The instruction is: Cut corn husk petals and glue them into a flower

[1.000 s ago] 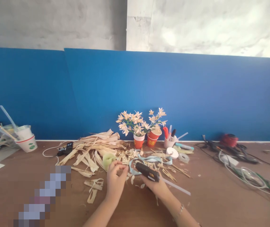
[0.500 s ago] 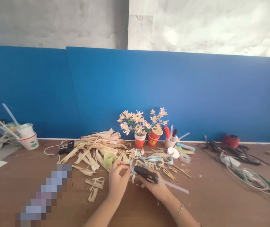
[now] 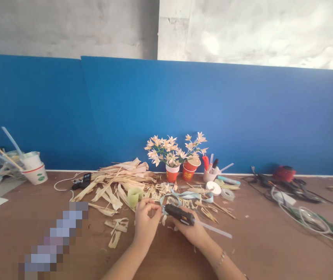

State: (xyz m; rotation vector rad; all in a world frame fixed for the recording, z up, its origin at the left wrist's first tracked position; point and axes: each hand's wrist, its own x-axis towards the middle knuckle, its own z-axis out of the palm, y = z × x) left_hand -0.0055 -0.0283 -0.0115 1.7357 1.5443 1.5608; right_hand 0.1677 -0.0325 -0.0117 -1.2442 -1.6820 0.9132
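Note:
My right hand (image 3: 192, 229) is wrapped round a black hot glue gun (image 3: 178, 214), its nozzle toward my left hand. A translucent glue stick (image 3: 213, 229) sticks out of the gun's rear. My left hand (image 3: 146, 219) is closed in a pinch close to the nozzle; what its fingertips hold is too small to make out. Just beyond the fingers lies a pale blue strip (image 3: 191, 195), one end curling down near the nozzle. A green roll of husk-like strip (image 3: 134, 197) stands behind my left hand.
Dried husks (image 3: 122, 175) are heaped at the back. Pale flowers (image 3: 166, 147) stand in a red paper cup (image 3: 172, 175). Nearby are a tool cup (image 3: 210, 175), a white disc (image 3: 213, 188) and a tape roll (image 3: 228, 195). Cables (image 3: 309, 221) lie right; a white cup (image 3: 35, 174) stands left.
Almost nothing differs. Both hands and the glue gun keep the same pose, with only a slight shift of the whole view.

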